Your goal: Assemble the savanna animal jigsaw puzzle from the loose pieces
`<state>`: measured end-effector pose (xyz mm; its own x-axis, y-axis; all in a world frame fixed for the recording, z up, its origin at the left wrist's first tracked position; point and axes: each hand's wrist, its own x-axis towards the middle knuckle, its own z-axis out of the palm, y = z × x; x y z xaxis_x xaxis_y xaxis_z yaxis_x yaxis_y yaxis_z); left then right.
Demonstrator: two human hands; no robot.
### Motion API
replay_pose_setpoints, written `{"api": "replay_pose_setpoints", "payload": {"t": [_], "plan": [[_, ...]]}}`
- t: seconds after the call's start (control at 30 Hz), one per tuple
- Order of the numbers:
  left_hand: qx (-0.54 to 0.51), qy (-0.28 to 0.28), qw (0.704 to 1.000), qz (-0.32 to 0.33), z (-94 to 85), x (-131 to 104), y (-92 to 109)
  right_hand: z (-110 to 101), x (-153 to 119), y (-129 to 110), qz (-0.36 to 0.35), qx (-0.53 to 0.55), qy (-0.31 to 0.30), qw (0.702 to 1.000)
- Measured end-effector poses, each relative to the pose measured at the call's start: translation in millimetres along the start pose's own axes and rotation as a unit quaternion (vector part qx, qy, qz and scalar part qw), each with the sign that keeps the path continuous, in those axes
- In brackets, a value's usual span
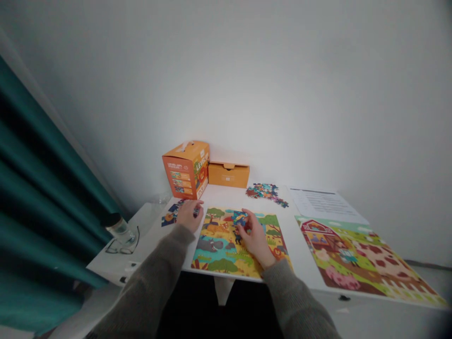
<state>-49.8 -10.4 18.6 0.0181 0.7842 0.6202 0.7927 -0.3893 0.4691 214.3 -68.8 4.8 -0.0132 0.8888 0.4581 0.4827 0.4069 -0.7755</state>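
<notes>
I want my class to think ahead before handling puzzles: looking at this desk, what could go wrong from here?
The safari picture reaches the desk's front edge, so a sleeve might drag it off.

The right hand holds blue pieces over that busy picture, where a dropped one could be hard to spot.

The glasses lie open beside the jar and could get knocked.

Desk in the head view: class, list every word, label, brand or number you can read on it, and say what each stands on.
"LEVEL UP! PUZZLES": left face of the tall orange box.
"LEVEL UP": its right face; the smaller print there is too blurred to read.
Low orange box: a small line and a pale label, too small to read.
Printed paper: rows of text, too small to read.
</notes>
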Motion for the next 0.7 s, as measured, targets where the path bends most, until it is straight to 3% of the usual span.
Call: {"api": "replay_pose_setpoints", "payload": {"t": [0.17, 0.3, 0.47, 0.7], "plan": [[0.181, -0.044, 0.979, -0.079, -23.1, 6, -41, 1, 0, 2, 0.005, 0.006, 0.003, 1.000], [0.195, -0.105, 0.969, -0.109, -21.8, -4, -56, 1, 1, 2, 0.006, 0.005, 0.002, 1.000], [0.164, -0.071, 0.979, -0.093, -12.7, -11, -61, 2, 0, 5, 0.003, -0.003, 0.008, 1.000], [0.139, -0.033, 0.988, -0.060, -15.5, -12, -67, 1, 0, 3, 0.002, -0.004, 0.008, 1.000]]}}
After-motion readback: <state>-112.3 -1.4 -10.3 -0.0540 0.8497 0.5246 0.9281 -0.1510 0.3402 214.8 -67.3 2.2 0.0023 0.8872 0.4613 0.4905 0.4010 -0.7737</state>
